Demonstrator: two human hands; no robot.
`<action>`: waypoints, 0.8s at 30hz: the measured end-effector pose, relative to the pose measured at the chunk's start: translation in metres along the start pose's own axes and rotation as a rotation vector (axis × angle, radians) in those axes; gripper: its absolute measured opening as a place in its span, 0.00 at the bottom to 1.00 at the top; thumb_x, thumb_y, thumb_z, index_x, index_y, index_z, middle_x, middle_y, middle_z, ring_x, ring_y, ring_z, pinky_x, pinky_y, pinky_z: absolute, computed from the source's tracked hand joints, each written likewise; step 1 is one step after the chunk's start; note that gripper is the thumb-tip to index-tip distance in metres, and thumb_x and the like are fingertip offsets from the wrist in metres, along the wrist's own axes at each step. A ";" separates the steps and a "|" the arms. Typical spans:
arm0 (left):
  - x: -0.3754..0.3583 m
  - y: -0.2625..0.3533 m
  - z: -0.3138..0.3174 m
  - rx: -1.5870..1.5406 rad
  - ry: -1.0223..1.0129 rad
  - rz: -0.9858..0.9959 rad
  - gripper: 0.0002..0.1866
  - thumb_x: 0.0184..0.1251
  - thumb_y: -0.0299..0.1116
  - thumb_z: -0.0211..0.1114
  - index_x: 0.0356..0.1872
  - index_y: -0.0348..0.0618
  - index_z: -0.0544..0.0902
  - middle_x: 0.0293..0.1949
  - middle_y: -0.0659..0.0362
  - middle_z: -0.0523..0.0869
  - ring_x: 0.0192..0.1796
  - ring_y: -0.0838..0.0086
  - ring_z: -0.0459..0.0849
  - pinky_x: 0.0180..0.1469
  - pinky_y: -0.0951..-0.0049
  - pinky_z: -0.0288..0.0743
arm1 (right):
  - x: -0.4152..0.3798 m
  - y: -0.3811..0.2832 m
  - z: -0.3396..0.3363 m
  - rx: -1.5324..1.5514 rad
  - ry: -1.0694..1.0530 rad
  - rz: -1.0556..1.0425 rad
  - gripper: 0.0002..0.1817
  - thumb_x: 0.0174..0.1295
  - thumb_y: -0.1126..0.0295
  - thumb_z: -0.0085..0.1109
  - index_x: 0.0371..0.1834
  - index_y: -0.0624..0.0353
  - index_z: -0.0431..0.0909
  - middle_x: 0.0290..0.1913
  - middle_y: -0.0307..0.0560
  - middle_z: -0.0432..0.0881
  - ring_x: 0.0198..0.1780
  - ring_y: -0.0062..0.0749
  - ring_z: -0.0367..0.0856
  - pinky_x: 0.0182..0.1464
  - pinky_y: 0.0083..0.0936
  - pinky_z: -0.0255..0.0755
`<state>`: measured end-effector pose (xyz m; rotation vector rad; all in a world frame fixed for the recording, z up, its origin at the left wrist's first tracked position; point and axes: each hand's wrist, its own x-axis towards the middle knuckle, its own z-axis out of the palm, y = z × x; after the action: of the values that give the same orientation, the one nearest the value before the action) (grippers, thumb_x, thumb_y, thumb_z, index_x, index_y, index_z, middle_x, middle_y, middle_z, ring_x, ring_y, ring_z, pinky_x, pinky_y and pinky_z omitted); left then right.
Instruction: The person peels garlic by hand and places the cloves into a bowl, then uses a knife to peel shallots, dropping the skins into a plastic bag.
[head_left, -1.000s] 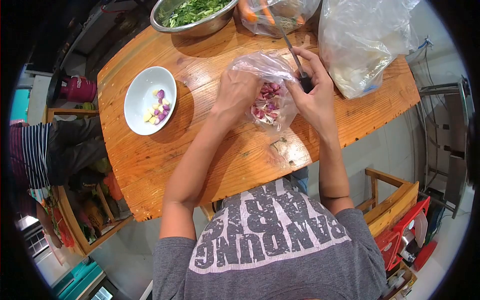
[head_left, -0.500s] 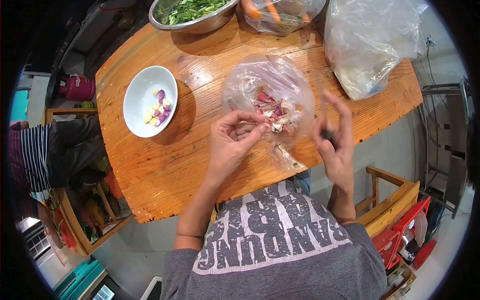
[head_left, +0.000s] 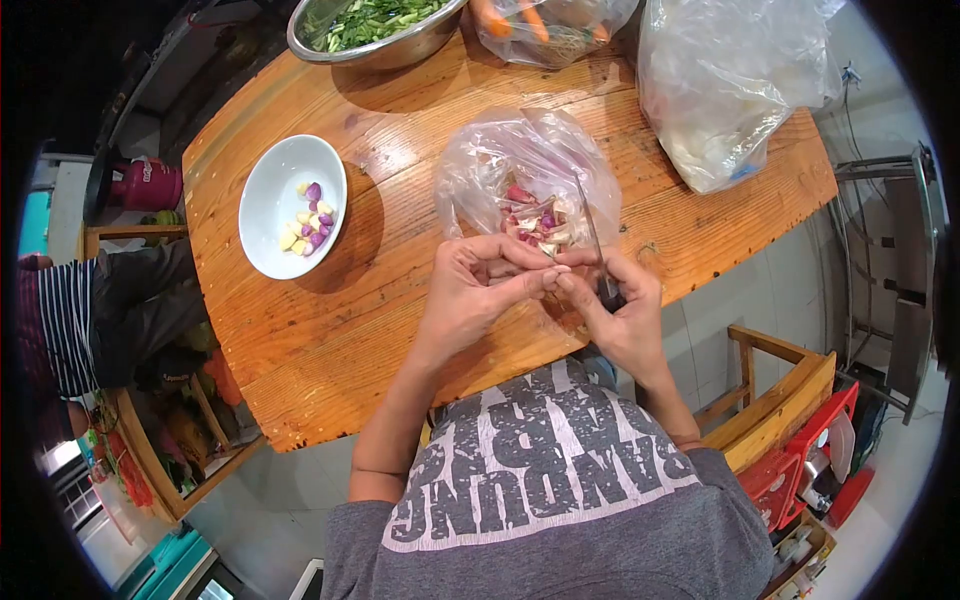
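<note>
My left hand is closed in a pinch over the near edge of a clear plastic bag. What its fingertips hold is too small and covered to make out. Against those fingertips press the thumb and finger of my right hand. That hand also grips a knife by its dark handle, the thin blade pointing up and away from me. In the open bag lie reddish shallots and papery pale garlic pieces and skins. To the left, a white bowl contains peeled garlic cloves and purple shallots.
A metal bowl of chopped greens stands at the table's far edge. Beside it are a bag with carrots and a large translucent bag. A wooden stool is right of the wooden table. Another person is at the left.
My right hand has moved left with the knife, and its fingertips now meet those of my left hand. The left hand keeps its pinch. The view has shifted slightly.
</note>
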<state>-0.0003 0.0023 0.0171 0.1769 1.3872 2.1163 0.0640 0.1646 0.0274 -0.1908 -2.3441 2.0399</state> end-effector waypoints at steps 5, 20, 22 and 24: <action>0.000 0.013 -0.005 0.151 0.019 0.044 0.05 0.54 0.18 0.67 0.32 0.32 0.83 0.32 0.56 0.86 0.34 0.78 0.84 0.37 0.80 0.78 | 0.006 -0.003 0.001 0.150 0.048 0.035 0.07 0.58 0.75 0.63 0.38 0.65 0.78 0.23 0.32 0.78 0.23 0.09 0.70 0.23 0.11 0.61; 0.023 0.012 -0.006 1.281 0.161 0.644 0.08 0.52 0.19 0.63 0.34 0.41 0.85 0.33 0.59 0.83 0.33 0.76 0.83 0.36 0.79 0.75 | 0.009 0.002 -0.012 -0.138 0.162 -0.028 0.07 0.58 0.76 0.62 0.39 0.65 0.80 0.24 0.32 0.78 0.25 0.08 0.69 0.25 0.10 0.60; 0.018 0.017 0.001 0.954 0.181 0.356 0.07 0.55 0.19 0.63 0.35 0.39 0.85 0.34 0.59 0.83 0.35 0.80 0.83 0.38 0.81 0.75 | 0.009 0.004 -0.011 -0.148 0.145 -0.060 0.07 0.58 0.77 0.61 0.40 0.65 0.80 0.25 0.33 0.79 0.26 0.09 0.71 0.27 0.11 0.64; 0.012 0.016 0.006 0.597 0.137 0.164 0.06 0.57 0.20 0.63 0.36 0.37 0.84 0.34 0.59 0.83 0.35 0.83 0.82 0.38 0.82 0.75 | 0.009 0.004 -0.006 -0.119 0.127 -0.110 0.08 0.58 0.77 0.61 0.40 0.65 0.80 0.27 0.35 0.81 0.28 0.11 0.74 0.28 0.12 0.67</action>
<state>-0.0143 0.0089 0.0309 0.3962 2.1225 1.8017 0.0560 0.1718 0.0235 -0.1843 -2.3439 1.7869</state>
